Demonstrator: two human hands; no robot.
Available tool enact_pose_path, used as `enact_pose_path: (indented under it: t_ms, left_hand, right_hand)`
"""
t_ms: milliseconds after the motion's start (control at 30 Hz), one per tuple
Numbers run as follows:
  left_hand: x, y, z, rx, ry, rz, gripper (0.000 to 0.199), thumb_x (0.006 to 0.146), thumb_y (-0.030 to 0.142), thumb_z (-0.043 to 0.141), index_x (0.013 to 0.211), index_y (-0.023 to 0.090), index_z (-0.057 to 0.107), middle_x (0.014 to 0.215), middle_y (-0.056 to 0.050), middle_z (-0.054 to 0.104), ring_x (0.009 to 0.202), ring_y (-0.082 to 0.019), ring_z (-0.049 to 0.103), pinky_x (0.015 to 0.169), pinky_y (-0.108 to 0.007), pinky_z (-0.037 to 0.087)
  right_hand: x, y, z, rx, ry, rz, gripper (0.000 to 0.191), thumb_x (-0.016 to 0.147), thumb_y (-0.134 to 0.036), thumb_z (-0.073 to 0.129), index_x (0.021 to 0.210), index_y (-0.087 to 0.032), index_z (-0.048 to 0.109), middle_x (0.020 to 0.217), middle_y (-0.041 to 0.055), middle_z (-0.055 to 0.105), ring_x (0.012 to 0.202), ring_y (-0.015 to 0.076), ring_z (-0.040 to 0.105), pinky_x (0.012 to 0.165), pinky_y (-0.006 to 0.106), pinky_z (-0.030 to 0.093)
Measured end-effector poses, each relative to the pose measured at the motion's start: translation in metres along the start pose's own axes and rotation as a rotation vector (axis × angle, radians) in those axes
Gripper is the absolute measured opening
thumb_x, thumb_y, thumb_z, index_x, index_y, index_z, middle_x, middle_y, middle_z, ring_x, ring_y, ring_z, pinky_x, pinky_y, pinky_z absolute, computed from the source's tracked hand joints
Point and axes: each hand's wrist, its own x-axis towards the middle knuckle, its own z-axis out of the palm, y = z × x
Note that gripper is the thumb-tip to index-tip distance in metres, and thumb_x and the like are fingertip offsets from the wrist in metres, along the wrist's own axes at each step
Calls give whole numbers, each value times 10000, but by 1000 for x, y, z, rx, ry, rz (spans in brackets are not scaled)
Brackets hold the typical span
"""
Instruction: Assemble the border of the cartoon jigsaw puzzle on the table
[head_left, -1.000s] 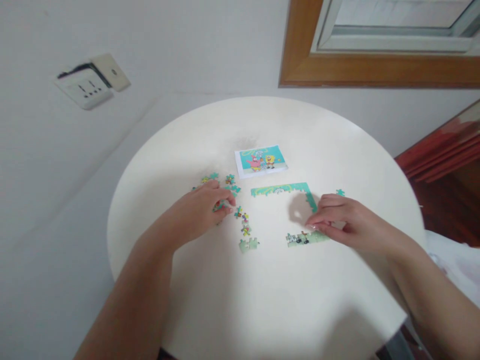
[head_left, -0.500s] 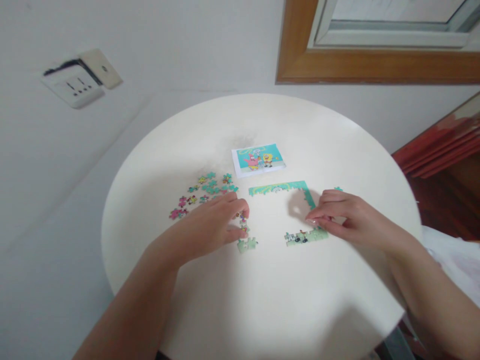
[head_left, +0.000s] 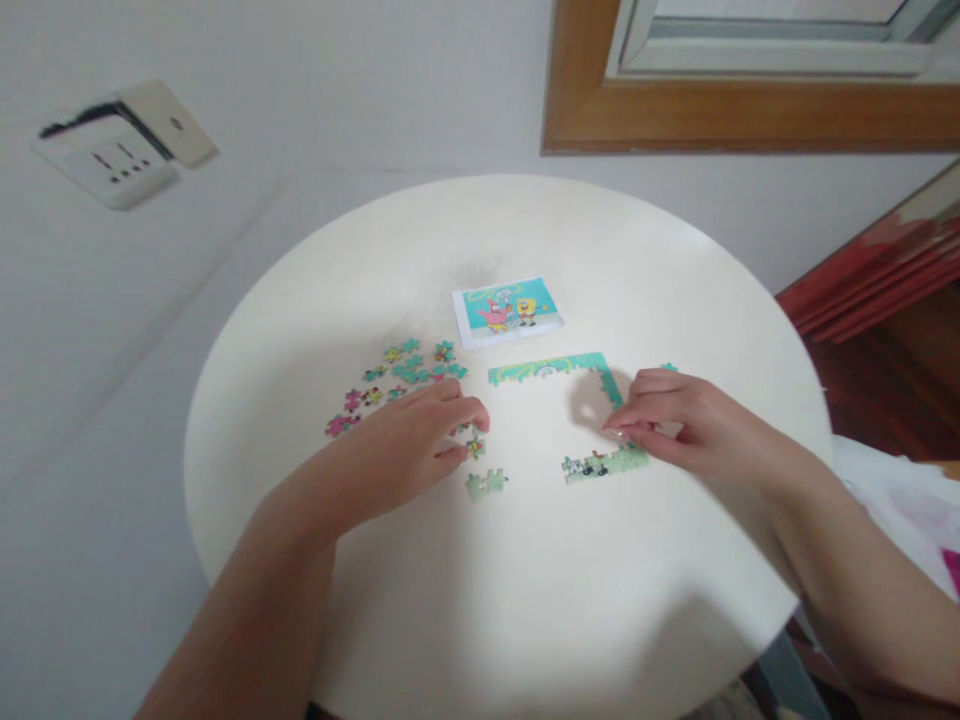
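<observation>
My left hand [head_left: 424,425] is curled over the table, thumb and forefinger about a small puzzle piece [head_left: 475,447] with a yellow patch; more pieces are partly hidden under its fingers. Just in front of the thumb lie joined pale green pieces [head_left: 487,483]. My right hand [head_left: 675,415] is closed in a pinch at the right side of the puzzle border; what its fingertips hold, if anything, is hidden. A teal top strip [head_left: 547,368] runs into the right side, and a pale green bottom strip [head_left: 606,464] lies below the right fingertips.
Loose puzzle pieces [head_left: 411,368] are scattered left of the border. Behind it lies a printed picture card [head_left: 508,310]. One teal piece [head_left: 669,367] sits beyond my right hand. The round white table [head_left: 525,580] stands by a wall with a socket [head_left: 124,160].
The view has shifted slightly. The piece at my left thumb has moved a little away from the pale green pieces in front of it. My right hand stays pinched at the border.
</observation>
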Motion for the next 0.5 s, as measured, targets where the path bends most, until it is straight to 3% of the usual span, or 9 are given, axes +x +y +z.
enact_pose_path:
  t_ms: [300, 500]
  left_hand:
    - [-8, -17, -8, 71, 3, -100, 205, 919, 341, 503, 1067, 249, 612, 1153, -54, 640, 959, -242, 606, 884, -379, 453]
    - [-9, -24, -8, 68, 19, -114, 220, 895, 357, 512, 1063, 258, 613, 1058, -38, 660, 913, -237, 622, 862, -370, 460]
  right_hand:
    - [0, 0, -1, -9, -6, 0, 157, 940, -134, 587, 965, -181, 735, 797, 40, 675, 760, 149, 596, 717, 272, 447]
    - [-1, 2, 1, -24, -25, 20, 152, 951, -166, 585, 962, -180, 735, 787, 41, 666, 754, 152, 585, 720, 284, 447]
